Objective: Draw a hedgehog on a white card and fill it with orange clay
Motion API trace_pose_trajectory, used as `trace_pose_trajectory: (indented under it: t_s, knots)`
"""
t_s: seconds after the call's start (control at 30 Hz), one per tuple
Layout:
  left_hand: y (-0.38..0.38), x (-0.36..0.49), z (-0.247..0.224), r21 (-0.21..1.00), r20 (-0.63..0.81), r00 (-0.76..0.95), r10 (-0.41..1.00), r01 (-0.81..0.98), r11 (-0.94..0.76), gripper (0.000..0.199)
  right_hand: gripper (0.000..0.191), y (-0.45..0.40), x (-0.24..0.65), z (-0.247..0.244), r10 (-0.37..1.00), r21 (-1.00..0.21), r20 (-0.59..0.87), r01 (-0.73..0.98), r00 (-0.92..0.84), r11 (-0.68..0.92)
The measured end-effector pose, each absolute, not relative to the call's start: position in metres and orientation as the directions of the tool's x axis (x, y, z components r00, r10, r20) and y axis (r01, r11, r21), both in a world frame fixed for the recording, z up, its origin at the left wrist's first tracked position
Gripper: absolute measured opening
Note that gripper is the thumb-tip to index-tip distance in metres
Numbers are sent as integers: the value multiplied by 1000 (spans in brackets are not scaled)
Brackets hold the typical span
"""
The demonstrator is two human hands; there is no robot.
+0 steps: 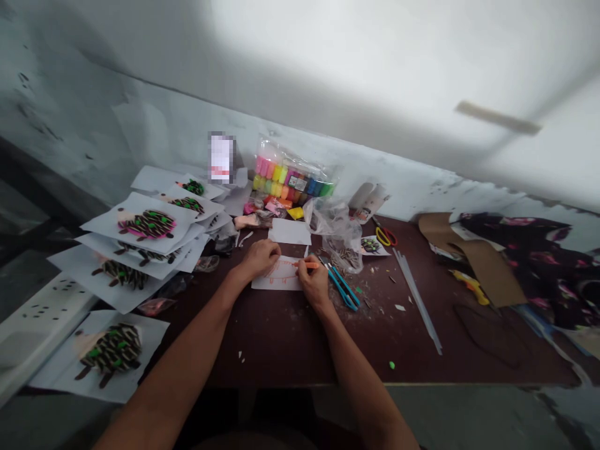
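Observation:
A white paper sheet [260, 281] with orange line drawing lies flat on the dark table. Several short orange strokes show on it. My left hand [259, 257] rests at its upper left edge, fingers bent and pressing it down. Over the sheet's right side, my right hand [315, 282] grips an orange marker [311, 265], whose tip points left at the drawing. Close beside my right hand lie blue-handled scissors [345, 289]. Behind the drawing is a blank white sheet [289, 231].
Stacked sheets with hedgehog craft pictures [149, 224] fill the left, beside a white power strip [42, 319]. Colourful clay tubs [290, 181] in a plastic bag stand against the wall. At right are clear glue sticks [419, 303], a yellow glue gun [472, 287] and red-and-yellow scissors [386, 236].

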State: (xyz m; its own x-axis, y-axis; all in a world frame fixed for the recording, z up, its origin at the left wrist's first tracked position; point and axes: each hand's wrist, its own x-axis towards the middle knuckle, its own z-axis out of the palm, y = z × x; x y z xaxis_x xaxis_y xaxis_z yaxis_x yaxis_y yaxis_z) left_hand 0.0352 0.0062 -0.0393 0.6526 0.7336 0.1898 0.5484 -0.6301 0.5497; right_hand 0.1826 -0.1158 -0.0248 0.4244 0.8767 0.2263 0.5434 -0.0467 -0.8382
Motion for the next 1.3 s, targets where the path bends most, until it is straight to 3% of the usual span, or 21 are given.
trace_pose_trajectory:
  t_s: [0.93, 1.3]
  knots:
    - [5, 35, -37, 558, 176, 654, 736, 550, -621, 20, 25, -115, 183, -25, 877, -821, 241, 569, 417, -45]
    - [5, 35, -36, 558, 161, 660, 734, 552, -619, 19, 25, -117, 181, -22, 862, -870, 224, 492, 454, -33]
